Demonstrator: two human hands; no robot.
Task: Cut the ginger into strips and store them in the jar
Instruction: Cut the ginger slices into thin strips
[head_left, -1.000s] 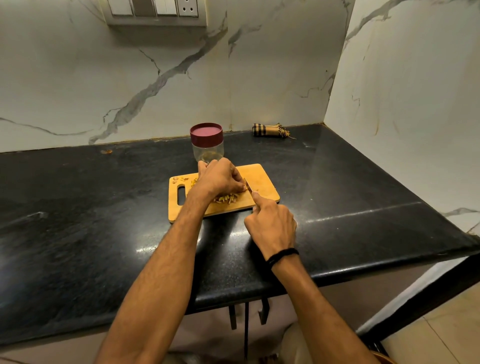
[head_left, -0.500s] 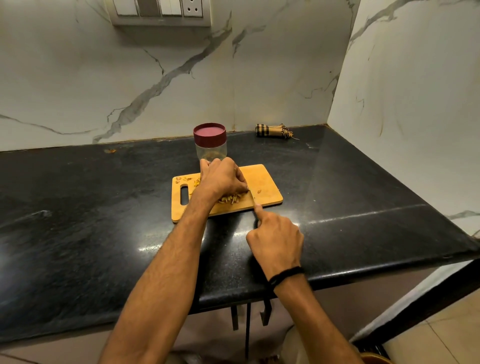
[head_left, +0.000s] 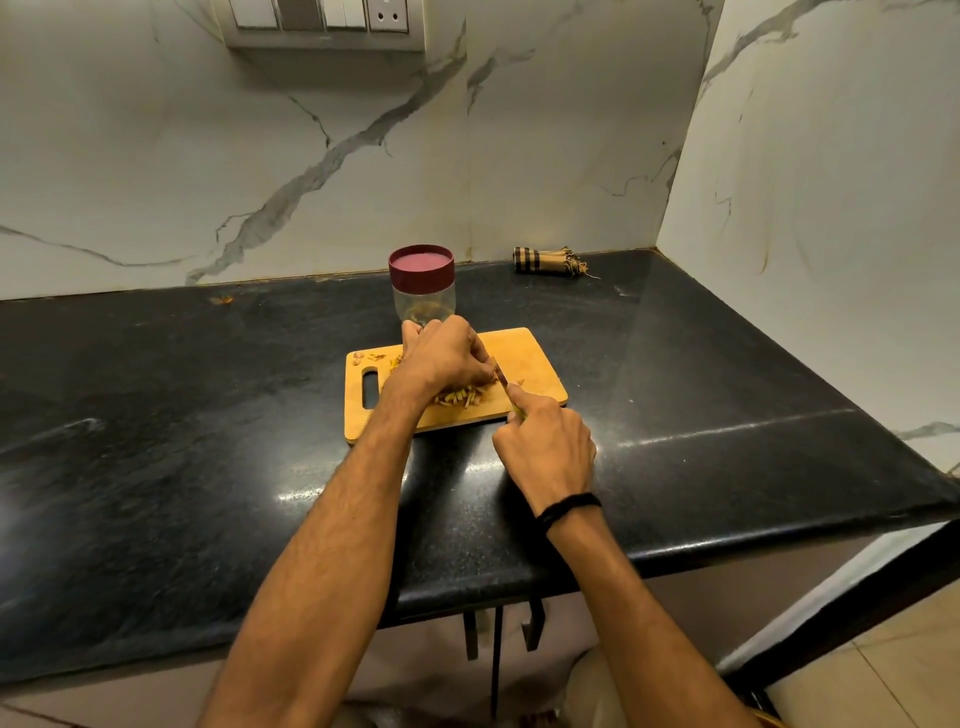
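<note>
A wooden cutting board (head_left: 530, 364) lies on the black counter. Cut ginger strips (head_left: 464, 397) are piled on it below my left hand (head_left: 441, 358), whose curled fingers press down on ginger hidden beneath them. My right hand (head_left: 545, 447) grips a knife by its handle, index finger stretched along the top. Only a short piece of the knife blade (head_left: 501, 376) shows beside my left fingers. A clear jar (head_left: 423, 304) with a maroon lid (head_left: 421, 262) stands closed just behind the board.
A rolled checked cloth (head_left: 545, 260) lies at the back by the wall corner. Small ginger scraps (head_left: 370, 356) sit at the board's far left corner above the handle slot. The counter edge (head_left: 675, 556) runs close to my arms; marble walls rise behind and on the right.
My right hand drew back toward me with the knife, then pushed forward again to the board. My left hand stayed bunched over the ginger.
</note>
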